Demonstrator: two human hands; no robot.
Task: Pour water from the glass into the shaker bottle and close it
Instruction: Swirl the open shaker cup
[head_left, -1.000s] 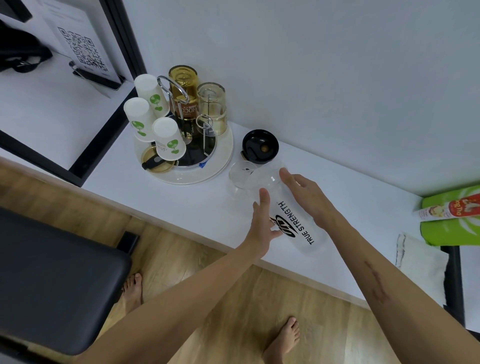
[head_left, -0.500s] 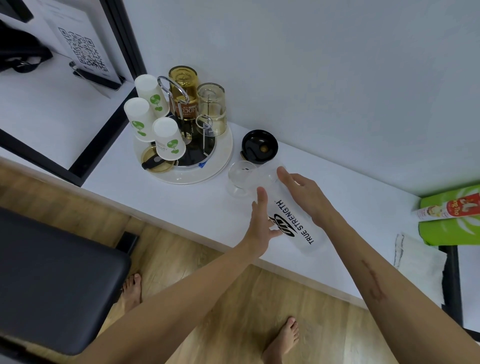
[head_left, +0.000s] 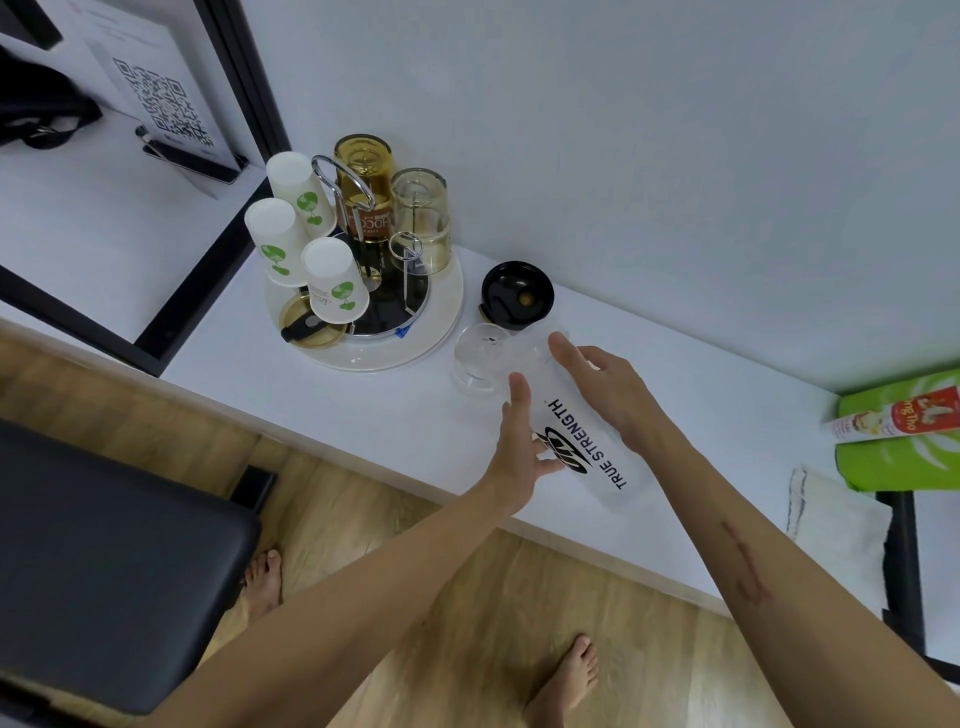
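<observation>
A clear shaker bottle (head_left: 582, 441) with black "TRUE STRENGTH" lettering stands uncapped on the white counter (head_left: 322, 410). My left hand (head_left: 519, 447) rests against its near side with fingers straight and the thumb on the logo. My right hand (head_left: 608, 389) lies along its far side, fingers spread and not wrapped around it. A clear drinking glass (head_left: 478, 358) stands just left of the bottle's mouth; I cannot tell its water level. The bottle's black lid (head_left: 517, 296) lies upside down behind the glass.
A round white tray (head_left: 447, 332) at the back left carries upturned paper cups (head_left: 332, 283), an amber tumbler (head_left: 366, 192) and a clear tumbler (head_left: 422, 221). A green pack (head_left: 904, 457) and a white cloth (head_left: 836, 519) lie at the right. A black seat (head_left: 114, 561) stands at the lower left.
Almost nothing: both hands stay at the bottle's sides, and the bottle, the glass and the lid have not moved.
</observation>
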